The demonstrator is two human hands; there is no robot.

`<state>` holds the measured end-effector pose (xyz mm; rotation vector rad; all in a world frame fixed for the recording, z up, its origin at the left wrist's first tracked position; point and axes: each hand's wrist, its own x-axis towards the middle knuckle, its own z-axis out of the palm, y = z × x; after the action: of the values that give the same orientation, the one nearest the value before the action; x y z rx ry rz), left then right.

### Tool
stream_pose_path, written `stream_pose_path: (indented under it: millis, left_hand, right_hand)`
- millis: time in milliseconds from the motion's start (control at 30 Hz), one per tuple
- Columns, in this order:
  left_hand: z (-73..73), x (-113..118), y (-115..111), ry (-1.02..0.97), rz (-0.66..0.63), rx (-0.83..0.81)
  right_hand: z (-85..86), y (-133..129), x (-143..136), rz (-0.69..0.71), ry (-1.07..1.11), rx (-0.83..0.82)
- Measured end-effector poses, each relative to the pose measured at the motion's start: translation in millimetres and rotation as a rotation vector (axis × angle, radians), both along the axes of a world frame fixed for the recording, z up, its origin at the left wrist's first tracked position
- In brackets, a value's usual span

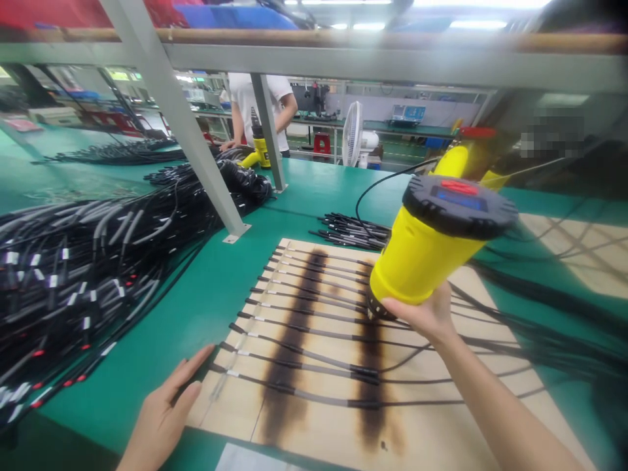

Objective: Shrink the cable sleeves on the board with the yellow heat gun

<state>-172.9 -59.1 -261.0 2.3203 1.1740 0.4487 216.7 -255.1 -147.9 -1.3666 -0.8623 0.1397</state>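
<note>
A yellow and black heat gun with a small display on its back end is held in my right hand, its nozzle pointing down over the cables. Beneath it lies a wooden board with two dark scorched bands. Several thin black cables with grey and black sleeves run side by side across the board, their left ends along a clear strip. Beside the board's left edge is my left hand, thumb and fingers apart, fingertips close to a cable end. Whether they touch it I cannot tell.
A big heap of black cables covers the green table at left. A smaller cable bundle lies behind the board. Grey metal posts rise from the table. Across it stands a person near another yellow heat gun.
</note>
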Motion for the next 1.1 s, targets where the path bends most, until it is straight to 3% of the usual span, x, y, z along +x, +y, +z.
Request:
stream_pose_path:
  millis: [367,533,667,867,1100]
  left_hand:
    - [11.1,10,-7,-0.03,0.061,-0.002]
    - [12.8,12,-8,-0.017,0.074,-0.019]
    - [12.3,11,-8,-0.024,0.069,-0.005]
    - [7.6,7,-5,-0.025,0.032,0.003]
    - [4.2,2,-2,-0.009,-0.007,0.0]
  right_hand:
    - [0.3,7,12,-0.039,0.006,-0.026]
    - [-0.1,6,9,0.035,-0.004,0.03]
    - [3.2,14,14,-0.055,0.0,0.012]
    - [-0.3,0,2,0.038,-0.021,0.013]
    - [4.3,8,7,-0.015,-0.01,0.026]
